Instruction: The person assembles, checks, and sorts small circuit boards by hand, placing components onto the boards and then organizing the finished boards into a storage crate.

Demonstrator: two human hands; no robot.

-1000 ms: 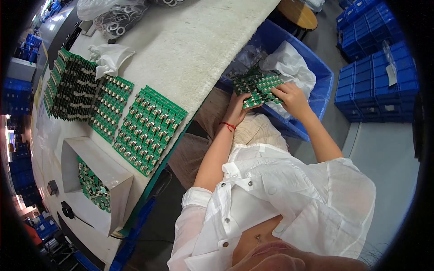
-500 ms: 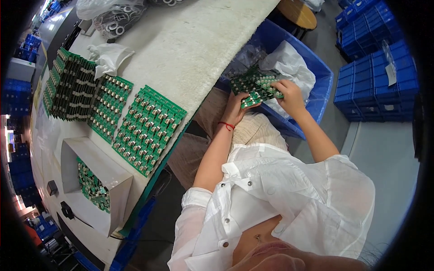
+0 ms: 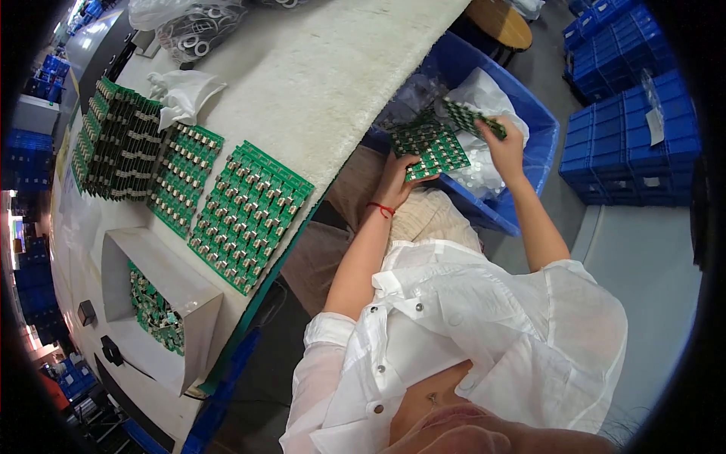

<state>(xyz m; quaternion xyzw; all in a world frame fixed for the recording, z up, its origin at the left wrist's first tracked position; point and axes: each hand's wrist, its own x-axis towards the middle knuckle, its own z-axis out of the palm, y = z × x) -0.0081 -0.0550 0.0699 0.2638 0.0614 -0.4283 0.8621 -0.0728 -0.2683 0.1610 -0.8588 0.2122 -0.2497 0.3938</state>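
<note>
Over the near left part of the blue bin [image 3: 546, 151], you hold two green circuit panels, one in each hand. The lower panel [image 3: 435, 151] lies nearly flat, components facing up, and your left hand [image 3: 396, 180] pinches it at its near left corner, thumb on top; most of it reaches beyond that grip toward the middle of the bin. The tilted panel [image 3: 467, 117] slants above the bin, close to the lower panel's far edge, and your right hand [image 3: 508, 142] pinches its right end, so most of it extends left of your fingers. I cannot tell whether the two panels touch. One red bracelet [image 3: 382, 209] circles your left wrist.

Inside the bin, white plastic wrap [image 3: 484, 89] is bunched up. To the left of the bin is one white worktable [image 3: 325, 76]. On it you have two panels laid flat, a nearer panel [image 3: 249, 216] and a farther panel [image 3: 185, 181], then one stack of panels [image 3: 125, 144] on edge, too dense to count. Also left of the bin are one crumpled white bag [image 3: 185, 98] and one pale box [image 3: 203, 333] with small board pieces [image 3: 156, 312] inside, too jumbled to count. Beyond the bin stands one round stool [image 3: 501, 23]; to its right, blue crates [image 3: 635, 144] are piled up.
</note>
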